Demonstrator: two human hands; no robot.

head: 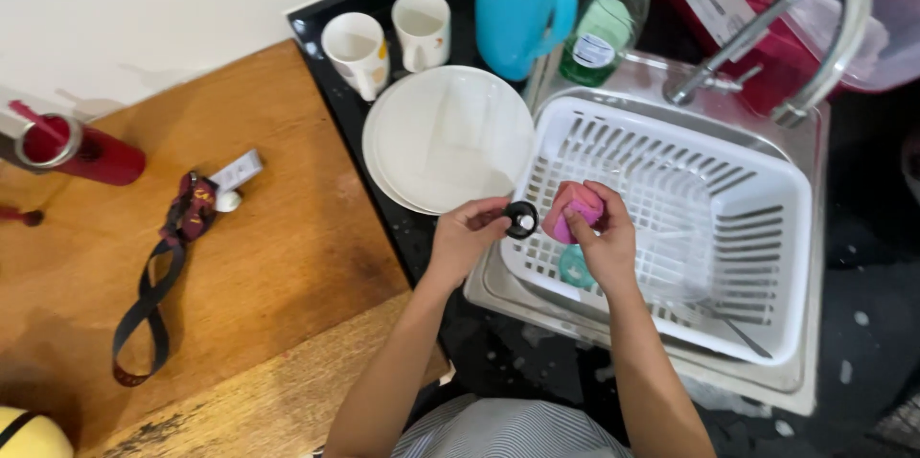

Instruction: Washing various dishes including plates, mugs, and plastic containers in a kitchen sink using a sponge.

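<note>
Here, left hand [467, 230] pinching black ring [521, 219]; right hand [604, 238] holding pink sponge [573, 207]

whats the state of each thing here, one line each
left hand: closed, pinching a small black ring
right hand: closed on a pink sponge
white basket: sitting in the sink, a utensil lying in it
two mugs: upright, look empty
white plates: stacked flat, bare
blue jug: upright
soap bottle: upright, red cap closed
tap: no water visible
strap: lying loose on the wooden counter
</note>
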